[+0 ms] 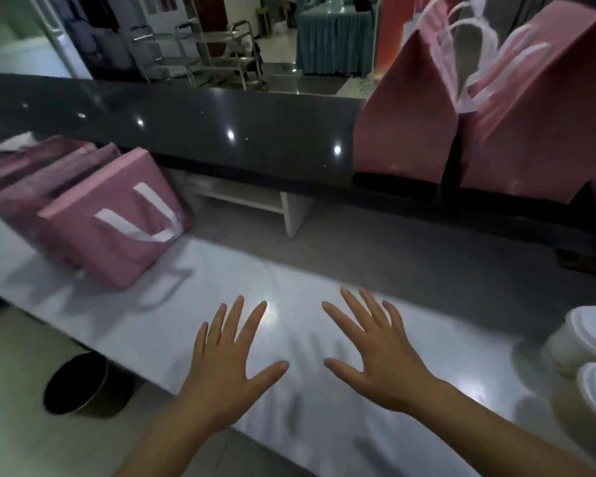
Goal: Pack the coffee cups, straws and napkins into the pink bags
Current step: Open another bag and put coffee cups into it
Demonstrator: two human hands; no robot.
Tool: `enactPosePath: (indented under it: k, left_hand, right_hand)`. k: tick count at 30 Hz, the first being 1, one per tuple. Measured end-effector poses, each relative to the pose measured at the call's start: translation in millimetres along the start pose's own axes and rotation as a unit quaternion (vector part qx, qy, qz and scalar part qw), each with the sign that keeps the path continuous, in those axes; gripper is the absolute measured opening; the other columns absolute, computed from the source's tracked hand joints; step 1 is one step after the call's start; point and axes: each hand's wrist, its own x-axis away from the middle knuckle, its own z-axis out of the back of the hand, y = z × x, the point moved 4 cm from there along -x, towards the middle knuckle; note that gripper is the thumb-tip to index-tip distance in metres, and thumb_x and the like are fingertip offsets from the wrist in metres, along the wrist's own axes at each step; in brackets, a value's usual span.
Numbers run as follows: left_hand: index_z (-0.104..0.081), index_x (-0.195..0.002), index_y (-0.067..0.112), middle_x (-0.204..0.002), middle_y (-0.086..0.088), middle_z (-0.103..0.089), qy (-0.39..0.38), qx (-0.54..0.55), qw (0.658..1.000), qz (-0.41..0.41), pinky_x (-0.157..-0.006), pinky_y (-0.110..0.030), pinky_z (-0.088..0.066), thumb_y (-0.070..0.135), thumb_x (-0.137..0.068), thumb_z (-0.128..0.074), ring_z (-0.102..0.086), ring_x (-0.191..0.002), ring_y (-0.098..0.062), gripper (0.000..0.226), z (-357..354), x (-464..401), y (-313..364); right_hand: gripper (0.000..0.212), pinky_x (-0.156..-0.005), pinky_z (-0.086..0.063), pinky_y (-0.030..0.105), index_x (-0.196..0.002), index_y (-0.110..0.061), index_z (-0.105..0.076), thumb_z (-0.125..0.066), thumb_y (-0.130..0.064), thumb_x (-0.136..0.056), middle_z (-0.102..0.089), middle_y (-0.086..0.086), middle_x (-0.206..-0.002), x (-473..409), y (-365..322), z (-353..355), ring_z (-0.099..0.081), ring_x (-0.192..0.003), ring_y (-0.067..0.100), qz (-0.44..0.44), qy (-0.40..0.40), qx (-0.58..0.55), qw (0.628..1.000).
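Hovering above the white counter [324, 270], the left hand [226, 370] and right hand [381, 363] had fingers spread, holding nothing; pink bags [117, 218] lay at ten o'clock, lidded cups [578, 342] at three o'clock.

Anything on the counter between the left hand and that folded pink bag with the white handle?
Nothing visible. Bare counter lies between the open left hand and the pink bag, which leans at the far left.

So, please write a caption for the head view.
Both hands spread open over the steel counter, pink bags nearby.
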Motion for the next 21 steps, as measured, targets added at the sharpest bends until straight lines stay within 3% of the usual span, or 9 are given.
enactPosePath:
  k: [5,9,16,21]
  left_hand:
    - [0.025,-0.140,0.060,-0.156,0.018,0.034,-0.007,-0.009,0.997,0.081,-0.121,-0.043,0.012,0.099,-0.061,-0.005,0.031,-0.146,-0.012,0.093,6,41,-55]
    - [0.022,-0.139,0.061,-0.159,0.015,0.028,-0.005,-0.015,0.993,0.120,-0.122,-0.044,0.008,0.085,-0.078,-0.032,0.027,-0.147,-0.013,0.085,45,53,-94]
    - [0.017,-0.149,0.049,-0.162,0.009,0.023,0.037,-0.055,0.986,0.152,-0.123,-0.045,0.005,0.082,-0.079,-0.039,0.018,-0.151,-0.020,0.096,125,31,-197]
    - [0.015,-0.153,0.041,-0.164,0.003,0.021,0.089,-0.061,0.982,0.157,-0.123,-0.048,0.001,0.068,-0.085,-0.055,0.015,-0.152,-0.024,0.101,182,-2,-276]
  right_hand:
    - [0.077,-0.121,0.009,0.050,-0.145,-0.056,0.018,-0.018,-0.082,-0.082,0.028,-0.017,-0.158,-23,-35,-23,0.028,-0.146,0.014,0.062,-0.042,-0.002,0.997]
    - [0.077,-0.121,0.009,0.049,-0.147,-0.054,0.014,-0.029,-0.077,-0.088,0.024,-0.017,-0.160,-55,-80,-19,0.026,-0.147,0.013,0.118,-0.033,-0.011,0.992]
    - [0.077,-0.121,0.004,0.041,-0.148,-0.056,0.003,-0.044,-0.070,-0.089,0.013,-0.021,-0.162,-129,-180,21,0.016,-0.149,0.008,0.213,-0.021,-0.041,0.976]
    - [0.082,-0.122,0.003,0.045,-0.151,-0.050,-0.004,-0.054,-0.063,-0.088,0.004,-0.017,-0.164,-201,-272,40,0.010,-0.151,0.011,0.228,-0.006,-0.035,0.973]
